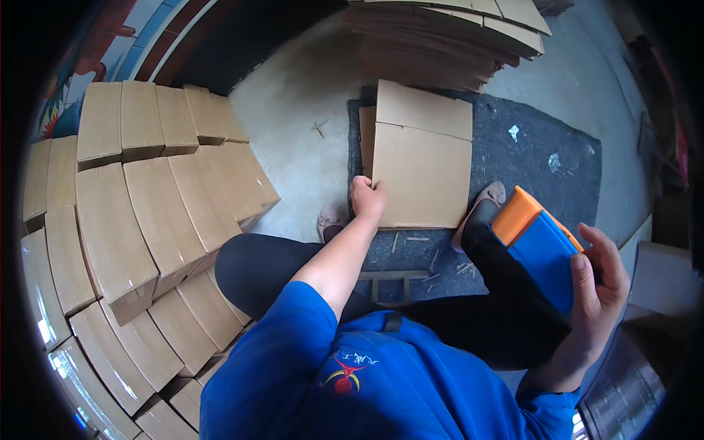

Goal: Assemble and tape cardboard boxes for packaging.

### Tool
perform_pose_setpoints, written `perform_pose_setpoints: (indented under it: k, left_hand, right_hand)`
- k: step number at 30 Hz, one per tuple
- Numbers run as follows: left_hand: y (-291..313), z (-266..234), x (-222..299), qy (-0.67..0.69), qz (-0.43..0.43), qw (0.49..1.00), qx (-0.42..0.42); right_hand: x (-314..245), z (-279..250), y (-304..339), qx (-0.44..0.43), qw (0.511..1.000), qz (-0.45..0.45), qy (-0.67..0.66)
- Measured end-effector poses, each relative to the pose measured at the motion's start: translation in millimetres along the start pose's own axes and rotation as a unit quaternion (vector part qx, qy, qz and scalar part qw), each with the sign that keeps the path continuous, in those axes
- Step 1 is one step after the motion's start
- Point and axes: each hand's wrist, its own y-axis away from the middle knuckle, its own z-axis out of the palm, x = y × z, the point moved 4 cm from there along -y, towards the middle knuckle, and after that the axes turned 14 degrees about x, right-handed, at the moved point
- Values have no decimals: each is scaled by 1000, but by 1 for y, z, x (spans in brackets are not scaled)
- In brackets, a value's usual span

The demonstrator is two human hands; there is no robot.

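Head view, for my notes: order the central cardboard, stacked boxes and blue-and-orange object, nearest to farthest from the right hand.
1. Blue-and-orange object, at the right hand.
2. Central cardboard, at the left hand.
3. Stacked boxes, far left.

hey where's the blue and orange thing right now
In the head view, the blue and orange thing is right of centre, at the right hand, seen over the right leg, right of the carton.

On the chest of the blue short-sleeved shirt [425, 389] we see a short line of small white characters [360, 359], just beside a red emblem [343, 379] with a yellow crescent.
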Motion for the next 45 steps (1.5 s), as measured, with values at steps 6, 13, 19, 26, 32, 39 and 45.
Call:
perform_pose_setpoints:
  k: [6,13,19,26,32,39,45]
  left_hand:
    - [37,-20,44,218,36,943,-249]
    - [100,-105,92,109,171,959,-197]
    - [113,-99,79,115,193,938,-263]
    - [73,-112,81,311,-136,855,-393]
    - [60,-105,111,234,-88,896,-367]
    - [41,-83,105,175,214,946,-171]
    - [44,-114,126,21,222,959,-173]
  right_hand:
    - [2,20,-3,-43,998,-6,40]
    - [5,105,-5,-284,875,-181,348]
    - [6,205,14,-392,824,-128,388]
    - [18,220,15,-392,840,-87,364]
    - [43,216,11,-384,859,-61,332]
    - [7,218,28,-295,870,-95,385]
    - [19,228,45,-219,897,-149,354]
